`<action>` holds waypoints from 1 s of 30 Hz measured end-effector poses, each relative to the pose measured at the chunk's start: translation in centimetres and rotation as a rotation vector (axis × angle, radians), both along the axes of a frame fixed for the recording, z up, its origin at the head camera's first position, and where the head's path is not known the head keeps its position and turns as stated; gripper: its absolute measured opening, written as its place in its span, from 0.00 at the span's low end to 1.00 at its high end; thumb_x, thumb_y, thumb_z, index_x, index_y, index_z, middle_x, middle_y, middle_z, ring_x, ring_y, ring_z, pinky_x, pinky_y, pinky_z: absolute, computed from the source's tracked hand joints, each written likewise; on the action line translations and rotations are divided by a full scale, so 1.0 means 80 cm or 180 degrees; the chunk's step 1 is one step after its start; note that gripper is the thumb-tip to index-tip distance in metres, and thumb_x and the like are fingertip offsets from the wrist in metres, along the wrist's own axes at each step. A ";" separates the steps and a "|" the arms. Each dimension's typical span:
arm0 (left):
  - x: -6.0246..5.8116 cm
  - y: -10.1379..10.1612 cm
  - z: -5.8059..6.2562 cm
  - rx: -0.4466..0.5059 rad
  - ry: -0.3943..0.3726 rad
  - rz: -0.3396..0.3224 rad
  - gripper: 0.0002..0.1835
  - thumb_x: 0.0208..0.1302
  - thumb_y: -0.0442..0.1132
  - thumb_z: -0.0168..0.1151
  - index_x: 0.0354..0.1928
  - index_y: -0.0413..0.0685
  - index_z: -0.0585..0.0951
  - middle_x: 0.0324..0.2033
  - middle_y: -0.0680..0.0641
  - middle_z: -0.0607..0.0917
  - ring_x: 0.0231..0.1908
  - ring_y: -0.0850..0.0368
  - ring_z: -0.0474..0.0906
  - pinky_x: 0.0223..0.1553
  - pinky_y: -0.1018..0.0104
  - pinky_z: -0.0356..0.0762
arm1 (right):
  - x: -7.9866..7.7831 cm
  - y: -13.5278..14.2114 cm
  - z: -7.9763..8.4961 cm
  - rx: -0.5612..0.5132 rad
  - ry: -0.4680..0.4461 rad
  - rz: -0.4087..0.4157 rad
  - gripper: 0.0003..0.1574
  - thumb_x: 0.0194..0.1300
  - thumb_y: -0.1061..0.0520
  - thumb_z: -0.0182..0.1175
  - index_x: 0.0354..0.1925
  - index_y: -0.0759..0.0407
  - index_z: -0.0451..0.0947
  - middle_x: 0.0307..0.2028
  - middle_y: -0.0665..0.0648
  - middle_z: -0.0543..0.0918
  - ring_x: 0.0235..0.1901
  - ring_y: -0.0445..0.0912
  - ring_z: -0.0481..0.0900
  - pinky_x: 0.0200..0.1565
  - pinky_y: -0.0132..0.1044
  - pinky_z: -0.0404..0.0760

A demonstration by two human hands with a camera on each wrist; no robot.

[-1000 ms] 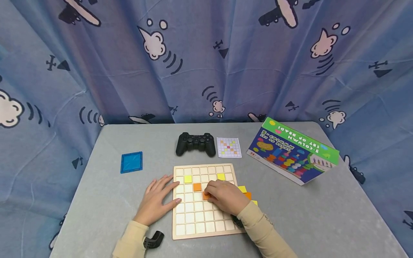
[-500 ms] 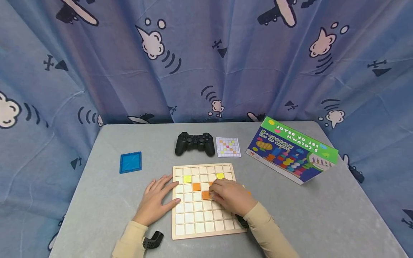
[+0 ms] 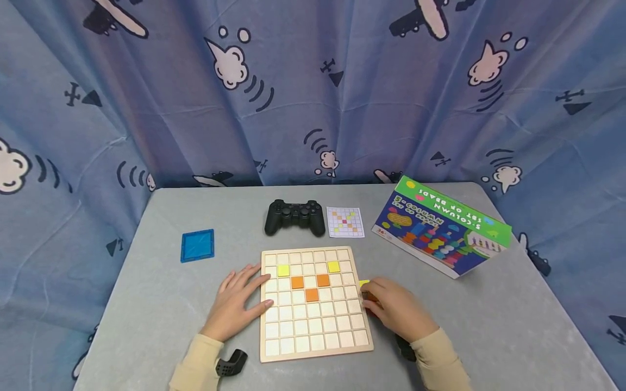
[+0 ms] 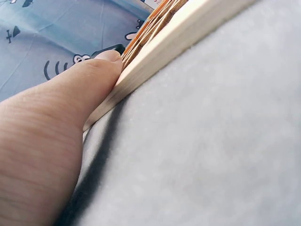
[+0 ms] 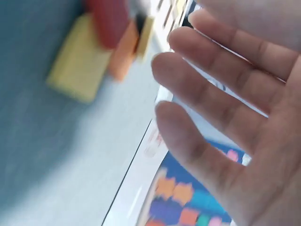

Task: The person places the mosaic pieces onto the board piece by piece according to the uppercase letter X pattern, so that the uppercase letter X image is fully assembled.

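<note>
A wooden grid board (image 3: 315, 357) lies on the table with light squares; two yellow tiles (image 3: 283, 270) and three orange tiles (image 3: 312, 295) sit in its cells. My left hand (image 3: 237, 304) rests along the board's left edge, fingers spread; the left wrist view shows its thumb (image 4: 101, 70) against the wooden rim. To the right of the board, my right hand (image 3: 398, 307) reaches over loose tiles, mostly covering them in the head view. The right wrist view shows its fingers loosely bent and holding nothing, with blurred yellow (image 5: 80, 61), red (image 5: 109, 21) and orange (image 5: 123, 49) tiles nearby.
Behind the board are a black game controller (image 3: 295, 217) and a small pattern card (image 3: 345, 222). A colourful bead-set box (image 3: 440, 228) stands at the back right, a blue square tray (image 3: 198, 246) at the left. A patterned blue curtain (image 3: 293, 108) hangs behind the table.
My right hand has moved off the board to the right, towards the loose tiles. An orange tile it was covering now shows in the third row. The left hand has stayed put.
</note>
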State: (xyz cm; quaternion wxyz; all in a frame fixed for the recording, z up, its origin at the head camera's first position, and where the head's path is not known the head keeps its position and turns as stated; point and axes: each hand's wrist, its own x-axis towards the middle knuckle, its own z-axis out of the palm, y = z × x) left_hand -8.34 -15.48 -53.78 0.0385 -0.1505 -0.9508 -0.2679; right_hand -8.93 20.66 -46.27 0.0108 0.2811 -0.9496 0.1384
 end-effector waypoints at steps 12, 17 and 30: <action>0.000 0.000 0.002 0.0008 -0.0044 -0.0011 0.32 0.60 0.65 0.58 0.65 0.64 0.72 0.70 0.53 0.65 0.71 0.51 0.55 0.72 0.48 0.41 | 0.023 0.036 -0.013 0.0118 -0.0290 -0.0542 0.15 0.53 0.56 0.72 0.41 0.53 0.81 0.38 0.48 0.82 0.39 0.42 0.80 0.44 0.41 0.82; 0.000 -0.001 0.001 0.0000 -0.0042 -0.0019 0.32 0.60 0.66 0.57 0.65 0.64 0.72 0.70 0.53 0.65 0.71 0.51 0.55 0.72 0.49 0.42 | 0.026 0.037 -0.017 0.0152 -0.0430 -0.0613 0.15 0.54 0.56 0.72 0.40 0.51 0.80 0.40 0.47 0.80 0.40 0.42 0.80 0.44 0.41 0.82; 0.000 -0.001 0.000 0.0010 -0.0037 -0.0007 0.33 0.60 0.67 0.56 0.65 0.64 0.72 0.70 0.53 0.65 0.72 0.52 0.54 0.72 0.49 0.41 | 0.022 0.039 -0.023 0.0188 -0.0368 -0.0612 0.14 0.52 0.60 0.72 0.39 0.52 0.80 0.39 0.47 0.80 0.39 0.41 0.80 0.42 0.40 0.82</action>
